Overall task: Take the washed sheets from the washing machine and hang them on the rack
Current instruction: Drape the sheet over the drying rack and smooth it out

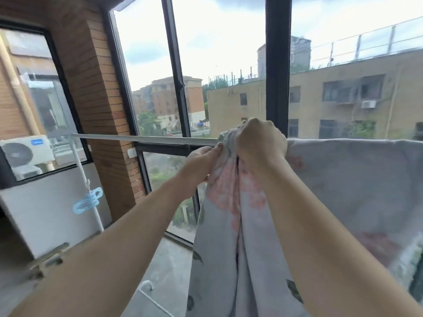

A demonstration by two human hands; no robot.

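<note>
We see the grey floral sheet point(343, 184) draped over the white rack rail point(142, 138), bunched where the bare rail begins. On the rail, our right hand point(259, 143) clutches the gathered cloth. Just below the rail, our left hand point(202, 157) pinches its edge. Both grips hold fabric.

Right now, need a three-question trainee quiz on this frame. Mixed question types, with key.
1. True or false: the grey floral bedsheet is draped over the white horizontal rack bar.
2. The right hand: A) grips bunched sheet at the bar; B) rests flat on the window glass; C) hangs idle.
3. Fill in: the light blue plastic clothes peg hangs on the rack's white upright ____.

Key: 1 true; 2 A; 3 pole.
</note>
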